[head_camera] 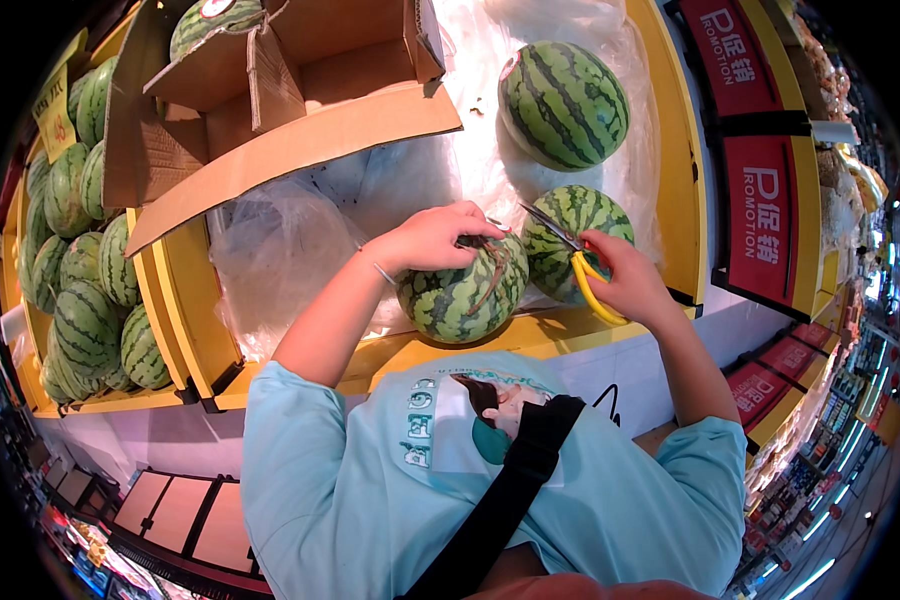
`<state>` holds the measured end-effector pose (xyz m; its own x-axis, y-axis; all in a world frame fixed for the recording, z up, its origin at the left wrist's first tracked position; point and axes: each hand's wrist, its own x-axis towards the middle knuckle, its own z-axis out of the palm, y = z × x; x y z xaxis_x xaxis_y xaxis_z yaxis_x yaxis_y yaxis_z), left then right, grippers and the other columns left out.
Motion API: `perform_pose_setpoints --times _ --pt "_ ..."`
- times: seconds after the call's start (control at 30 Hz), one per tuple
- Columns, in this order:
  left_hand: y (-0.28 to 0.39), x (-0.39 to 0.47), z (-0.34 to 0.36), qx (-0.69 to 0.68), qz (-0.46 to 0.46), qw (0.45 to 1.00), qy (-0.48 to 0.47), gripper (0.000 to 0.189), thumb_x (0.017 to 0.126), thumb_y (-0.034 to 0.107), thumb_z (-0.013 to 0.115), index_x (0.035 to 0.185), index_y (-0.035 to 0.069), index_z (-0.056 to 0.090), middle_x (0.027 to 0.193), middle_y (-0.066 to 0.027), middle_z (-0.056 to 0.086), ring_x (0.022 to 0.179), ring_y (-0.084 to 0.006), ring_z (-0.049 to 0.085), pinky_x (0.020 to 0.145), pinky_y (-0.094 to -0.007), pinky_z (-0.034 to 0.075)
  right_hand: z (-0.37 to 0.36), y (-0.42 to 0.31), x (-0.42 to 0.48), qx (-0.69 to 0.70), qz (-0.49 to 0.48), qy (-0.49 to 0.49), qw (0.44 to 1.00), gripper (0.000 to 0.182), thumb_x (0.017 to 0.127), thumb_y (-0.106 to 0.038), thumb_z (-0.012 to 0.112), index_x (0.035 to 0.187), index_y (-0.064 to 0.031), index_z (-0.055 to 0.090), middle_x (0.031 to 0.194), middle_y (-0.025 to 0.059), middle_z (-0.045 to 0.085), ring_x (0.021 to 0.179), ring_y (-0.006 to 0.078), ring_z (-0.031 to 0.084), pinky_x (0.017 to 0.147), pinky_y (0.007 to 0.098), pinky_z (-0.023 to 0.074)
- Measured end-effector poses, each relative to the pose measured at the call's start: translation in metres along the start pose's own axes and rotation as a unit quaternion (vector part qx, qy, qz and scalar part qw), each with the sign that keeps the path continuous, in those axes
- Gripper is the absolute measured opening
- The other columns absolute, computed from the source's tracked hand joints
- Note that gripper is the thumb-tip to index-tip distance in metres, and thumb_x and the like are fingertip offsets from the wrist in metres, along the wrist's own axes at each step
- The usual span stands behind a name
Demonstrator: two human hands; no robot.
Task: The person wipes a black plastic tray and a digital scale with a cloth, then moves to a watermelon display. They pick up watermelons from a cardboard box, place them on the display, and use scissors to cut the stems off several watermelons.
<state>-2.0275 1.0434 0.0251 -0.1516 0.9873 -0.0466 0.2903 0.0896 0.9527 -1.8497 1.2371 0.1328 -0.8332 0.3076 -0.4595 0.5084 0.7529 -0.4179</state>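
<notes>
A striped green watermelon [461, 304] sits at the front edge of the display bin. My left hand [446, 238] is on its upper left side, fingers curled around the dry brown stem [496, 274] that trails down the rind. A small round sticker [499, 225] shows just beyond the fingertips. In my right hand [622, 274] is a pair of scissors [591, 292] with yellow and red handles. Their dark blades point up and left, over a second watermelon [570, 217], and look nearly closed. A third watermelon [566, 105] with a sticker lies farther back.
At the back left, a cardboard box [292, 161] with dividers holds a watermelon [214, 28] and overhangs the bin. Clear plastic sheeting [285, 247] lines the yellow bin [675, 165]. More watermelons [86, 330] are heaped in the left bin. Red promotion signs [761, 217] stand at right.
</notes>
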Motion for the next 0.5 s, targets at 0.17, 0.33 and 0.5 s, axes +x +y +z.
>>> perform_pose_setpoints --times 0.17,0.33,0.5 --pt "-0.011 0.006 0.019 -0.081 -0.037 0.990 0.110 0.018 0.078 0.020 0.058 0.087 0.005 0.057 0.083 -0.0012 0.055 0.077 -0.0139 0.055 0.070 -0.0274 0.044 0.002 -0.001 -0.001 0.007 -0.020 0.008 1.000 0.043 0.069 -0.026 0.061 0.108 -0.0122 0.050 0.087 0.0100 0.055 0.076 0.0256 0.054 0.067 0.0338 0.0440" --pt "-0.023 0.003 0.020 -0.400 -0.126 0.888 0.190 0.018 0.082 0.018 0.057 0.085 0.000 0.056 0.080 0.0003 0.055 0.074 -0.0071 0.052 0.067 -0.0215 0.044 0.003 -0.009 -0.005 -0.021 -0.027 -0.023 0.999 0.042 0.069 -0.027 0.060 0.107 -0.0127 0.050 0.089 0.0110 0.055 0.081 0.0287 0.054 0.070 0.0355 0.0445" --pt "-0.027 0.002 0.022 -0.437 -0.115 0.870 0.198 0.017 0.081 0.018 0.060 0.086 0.002 0.058 0.078 0.0013 0.056 0.072 -0.0052 0.050 0.065 -0.0193 0.042 0.025 -0.027 0.003 -0.099 -0.115 0.011 0.988 0.044 0.066 -0.029 0.060 0.106 -0.0129 0.051 0.090 0.0112 0.054 0.087 0.0287 0.053 0.073 0.0362 0.0443"
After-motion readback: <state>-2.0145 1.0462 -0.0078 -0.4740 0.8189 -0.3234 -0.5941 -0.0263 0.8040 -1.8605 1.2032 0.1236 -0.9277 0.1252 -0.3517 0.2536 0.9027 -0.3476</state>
